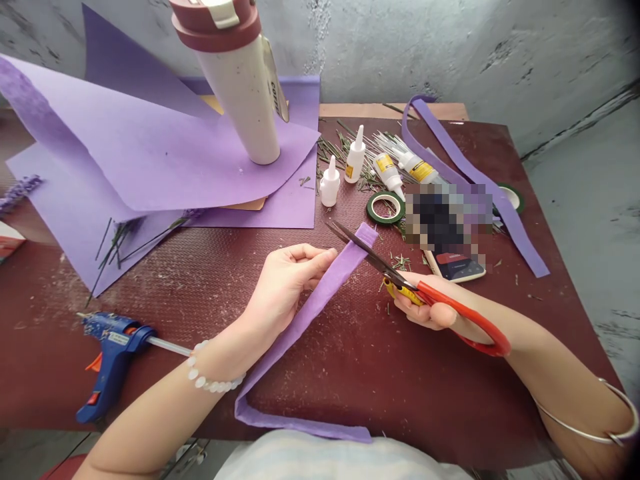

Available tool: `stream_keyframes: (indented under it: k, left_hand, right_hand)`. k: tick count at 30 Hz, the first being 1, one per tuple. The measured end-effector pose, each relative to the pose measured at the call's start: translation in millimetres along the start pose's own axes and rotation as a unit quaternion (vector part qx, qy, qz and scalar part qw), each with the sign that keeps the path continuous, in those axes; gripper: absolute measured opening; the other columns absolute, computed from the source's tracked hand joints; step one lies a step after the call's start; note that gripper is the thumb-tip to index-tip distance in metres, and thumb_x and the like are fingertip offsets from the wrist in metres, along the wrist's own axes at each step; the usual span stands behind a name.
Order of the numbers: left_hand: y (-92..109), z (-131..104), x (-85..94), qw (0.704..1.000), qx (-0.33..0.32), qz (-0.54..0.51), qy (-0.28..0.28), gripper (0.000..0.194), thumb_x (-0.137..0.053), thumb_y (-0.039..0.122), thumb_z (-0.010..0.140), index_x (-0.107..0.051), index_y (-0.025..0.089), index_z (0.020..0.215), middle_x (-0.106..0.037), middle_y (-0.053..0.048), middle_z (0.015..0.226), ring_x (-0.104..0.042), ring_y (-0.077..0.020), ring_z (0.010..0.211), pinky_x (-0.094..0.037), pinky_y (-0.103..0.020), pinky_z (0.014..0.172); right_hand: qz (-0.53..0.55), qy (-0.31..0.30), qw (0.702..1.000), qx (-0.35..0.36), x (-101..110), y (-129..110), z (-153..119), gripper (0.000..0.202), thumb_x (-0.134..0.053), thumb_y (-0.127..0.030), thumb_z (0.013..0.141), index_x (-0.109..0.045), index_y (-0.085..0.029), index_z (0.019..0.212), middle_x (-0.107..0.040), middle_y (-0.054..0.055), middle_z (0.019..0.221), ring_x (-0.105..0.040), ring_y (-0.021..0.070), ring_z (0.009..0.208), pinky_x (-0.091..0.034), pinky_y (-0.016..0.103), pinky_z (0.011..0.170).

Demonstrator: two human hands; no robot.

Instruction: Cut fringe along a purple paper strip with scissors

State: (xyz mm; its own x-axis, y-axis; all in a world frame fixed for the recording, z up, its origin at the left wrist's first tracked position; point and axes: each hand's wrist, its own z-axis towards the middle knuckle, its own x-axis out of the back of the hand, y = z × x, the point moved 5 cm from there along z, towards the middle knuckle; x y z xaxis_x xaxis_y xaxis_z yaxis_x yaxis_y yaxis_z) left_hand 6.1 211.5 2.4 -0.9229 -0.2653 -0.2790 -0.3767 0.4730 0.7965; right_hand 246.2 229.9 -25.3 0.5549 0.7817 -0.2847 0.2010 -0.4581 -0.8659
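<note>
My left hand (295, 277) pinches a long purple strip (325, 287), which looks like foam or felt, between thumb and fingers near its far end. From there the strip runs down past my wrist, bends, and lies along the table's front edge by my shirt. In my right hand (425, 307) is a pair of scissors (465, 317) with red and yellow handles. Their dark blades point left and lie across the strip near its far end, one blade over it. My fingers partly hide the yellow handle.
Large purple sheets (200, 167) lie at the back left under a cream tumbler (240, 93). A blue glue gun (113, 360) rests at the left. Beyond my hands are glue bottles (355, 157), green tape (386, 209), thin stems, a phone (460, 263) and another purple strip (500, 193).
</note>
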Motion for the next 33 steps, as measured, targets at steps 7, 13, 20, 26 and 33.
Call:
stream_keyframes:
  k: [7,13,20,26,33]
  left_hand:
    - [-1,-1,-3.7,0.998,-0.027,-0.015,-0.051,0.033,-0.096,0.042,0.074,-0.081,0.015,0.084,-0.082,-0.006,0.081,-0.078,-0.0174,0.072,-0.062,-0.025,0.071]
    - [3,-2,-0.9,0.998,-0.062,0.003,-0.013,0.028,-0.095,0.038,0.075,-0.086,0.017,0.092,-0.084,-0.007,0.091,-0.076,-0.0159,0.075,-0.06,-0.025,0.071]
    - [10,-4,1.7,0.997,-0.082,0.004,0.004,0.029,-0.1,0.029,0.063,-0.075,0.017,0.069,-0.078,0.0,0.072,-0.063,-0.0087,0.058,-0.048,-0.018,0.057]
    - [2,3,-1.5,0.998,-0.033,0.018,-0.04,0.051,-0.078,0.062,0.088,-0.066,0.016,0.07,-0.066,0.0,0.058,-0.064,-0.0121,0.053,-0.051,-0.022,0.055]
    - [-2,3,-7.0,0.993,-0.071,0.052,-0.074,0.047,-0.085,0.016,0.08,-0.071,0.022,0.125,-0.08,-0.006,0.126,-0.077,-0.0201,0.107,-0.059,-0.027,0.092]
  right_hand:
    - [-0.023,0.012,1.0,0.013,2,-4,0,0.076,-0.07,-0.094,0.072,-0.047,-0.025,0.09,-0.037,-0.007,0.077,-0.016,0.0116,0.062,-0.012,0.029,0.048]
    - [-0.05,0.023,0.998,0.023,7,-1,0,0.08,-0.064,-0.1,0.07,-0.05,-0.025,0.093,-0.04,-0.006,0.077,-0.019,0.0117,0.062,-0.013,0.028,0.046]
    - [-0.032,0.02,0.999,0.003,5,0,1,0.071,-0.076,-0.087,0.076,-0.05,-0.024,0.094,-0.039,-0.005,0.079,-0.018,0.0114,0.063,-0.013,0.028,0.048]
    - [-0.036,0.017,0.999,0.002,4,1,0,0.057,-0.079,-0.074,0.084,-0.052,-0.024,0.09,-0.041,-0.004,0.078,-0.024,0.0125,0.062,-0.02,0.028,0.049]
    - [-0.087,0.031,0.995,0.027,5,-3,2,0.065,-0.074,-0.084,0.081,-0.052,-0.024,0.089,-0.045,-0.003,0.078,-0.027,0.0135,0.064,-0.024,0.028,0.051]
